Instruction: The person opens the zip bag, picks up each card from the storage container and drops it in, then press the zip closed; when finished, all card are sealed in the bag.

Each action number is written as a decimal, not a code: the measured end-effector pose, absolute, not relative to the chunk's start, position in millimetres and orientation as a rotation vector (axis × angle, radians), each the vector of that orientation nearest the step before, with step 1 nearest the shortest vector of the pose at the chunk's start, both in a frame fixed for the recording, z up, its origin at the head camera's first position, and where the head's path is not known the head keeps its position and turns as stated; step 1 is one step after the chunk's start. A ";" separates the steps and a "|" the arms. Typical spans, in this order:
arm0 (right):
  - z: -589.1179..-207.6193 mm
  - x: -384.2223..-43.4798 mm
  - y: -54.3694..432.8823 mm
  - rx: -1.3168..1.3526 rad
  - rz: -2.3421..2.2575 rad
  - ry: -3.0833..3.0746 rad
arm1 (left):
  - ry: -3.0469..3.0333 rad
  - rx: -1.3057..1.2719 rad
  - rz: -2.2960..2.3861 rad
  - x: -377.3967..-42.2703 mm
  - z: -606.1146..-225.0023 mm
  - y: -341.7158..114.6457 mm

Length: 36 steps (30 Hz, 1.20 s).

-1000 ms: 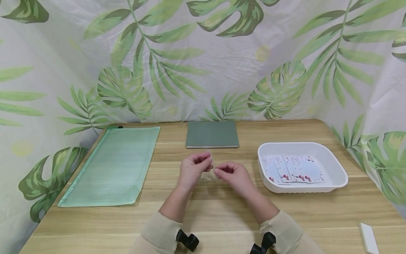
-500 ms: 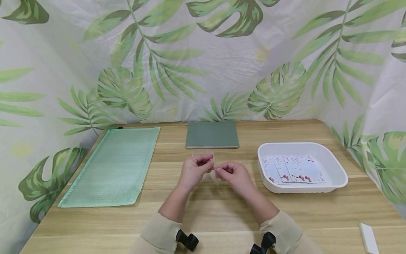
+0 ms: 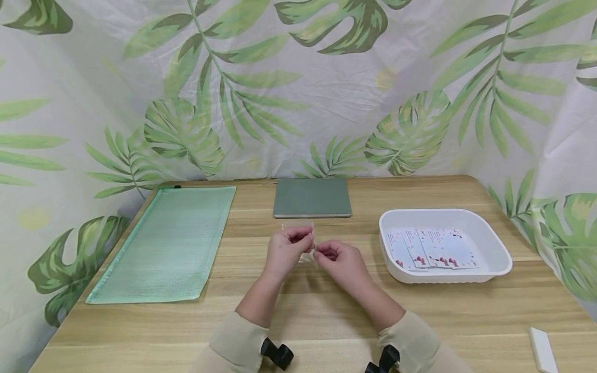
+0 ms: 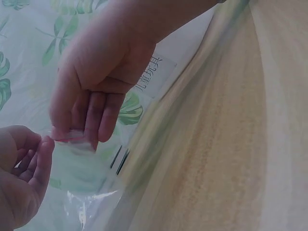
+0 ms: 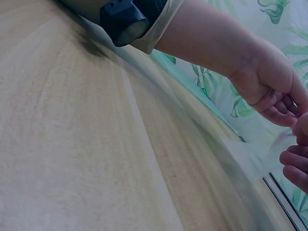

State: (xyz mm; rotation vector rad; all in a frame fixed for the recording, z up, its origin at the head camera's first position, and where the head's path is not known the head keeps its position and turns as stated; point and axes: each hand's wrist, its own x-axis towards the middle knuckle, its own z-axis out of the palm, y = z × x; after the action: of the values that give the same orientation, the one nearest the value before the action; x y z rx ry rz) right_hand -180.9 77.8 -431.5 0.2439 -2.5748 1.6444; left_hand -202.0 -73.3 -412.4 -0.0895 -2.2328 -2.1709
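Note:
My left hand [image 3: 286,254] and right hand [image 3: 342,261] meet over the middle of the table, both with bent fingers. Between them is a small clear plastic zip bag [image 3: 290,224], its film partly hidden behind the left hand. The left thumb and fingertips pinch the bag's edge. My right thumb and forefinger pinch it from the other side. A thin red line runs along the bag's edge at the right fingertips in the left wrist view, where glossy film [image 4: 84,207] hangs below. In the right wrist view, the film [image 5: 245,156] hangs below the joined fingertips.
A green mesh zip pouch [image 3: 163,246] lies on the left. Behind my hands is a dark green notebook [image 3: 311,198]. The white tray [image 3: 494,254] on the right holds several printed cards [image 3: 448,248]. A small white block [image 3: 542,350] lies at the front right.
The bag has turned in my left fingers, so its film now shows above that hand. My right hand has shifted slightly, with its fingertips still close to the left ones.

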 end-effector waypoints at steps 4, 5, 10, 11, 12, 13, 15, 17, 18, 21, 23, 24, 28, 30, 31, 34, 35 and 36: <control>-431.2 -181.9 78.3 0.210 1.743 -2.547 | -2.251 -0.093 -2.134 -202.1 -412.7 -73.6; -430.9 -182.4 78.4 0.190 1.793 -2.535 | -2.253 -0.092 -2.131 -202.2 -412.8 -74.0; -431.0 -184.7 80.2 0.153 2.049 -2.451 | -2.270 -0.105 -2.134 -202.5 -413.1 -75.3; -430.2 -184.6 80.6 0.149 2.099 -2.427 | -2.272 -0.107 -2.137 -202.7 -413.2 -75.4; -430.2 -184.9 81.1 0.145 2.141 -2.406 | -2.276 -0.108 -2.136 -202.9 -413.5 -75.4; -430.3 -185.2 81.6 0.143 2.179 -2.387 | -2.284 -0.113 -2.128 -203.1 -413.7 -75.4; -429.9 -185.3 82.4 0.147 2.236 -2.358 | -2.290 -0.115 -2.121 -203.3 -414.2 -74.9; -429.7 -185.2 83.1 0.152 2.258 -2.350 | -2.288 -0.107 -2.120 -203.6 -414.8 -74.2; -430.4 -185.6 83.3 0.157 2.260 -2.355 | -2.286 -0.102 -2.123 -203.5 -415.0 -73.9; -430.4 -185.1 83.2 0.181 2.247 -2.377 | -2.274 -0.093 -2.138 -203.0 -415.4 -73.2; -430.5 -184.8 83.0 0.198 2.234 -2.388 | -2.282 -0.085 -2.145 -202.6 -415.3 -73.5; -430.4 -184.6 82.8 0.200 2.231 -2.392 | -2.288 -0.089 -2.146 -202.5 -415.4 -73.7; -429.6 -184.5 82.3 0.178 2.218 -2.404 | -2.322 -0.108 -2.150 -202.6 -415.0 -75.1; -429.4 -184.6 82.0 0.167 2.204 -2.408 | -2.330 -0.122 -2.148 -202.5 -415.2 -75.3; -429.7 -184.9 81.7 0.163 2.200 -2.406 | -2.332 -0.126 -2.145 -202.5 -415.4 -75.3; -431.4 -185.8 80.1 0.145 2.197 -2.396 | -2.337 -0.127 -2.124 -202.4 -416.2 -74.7; -431.9 -186.1 79.7 0.138 2.200 -2.391 | -2.339 -0.129 -2.118 -202.6 -416.5 -74.6; -432.4 -186.5 79.4 0.126 2.203 -2.389 | -2.343 -0.129 -2.114 -203.0 -416.6 -74.6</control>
State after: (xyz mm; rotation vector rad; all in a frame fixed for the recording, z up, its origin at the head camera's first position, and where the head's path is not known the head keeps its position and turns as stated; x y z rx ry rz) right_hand -186.5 79.4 -432.4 0.1256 -2.3888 2.2030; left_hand -203.0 -74.6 -416.6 -0.1287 -2.3431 -2.1143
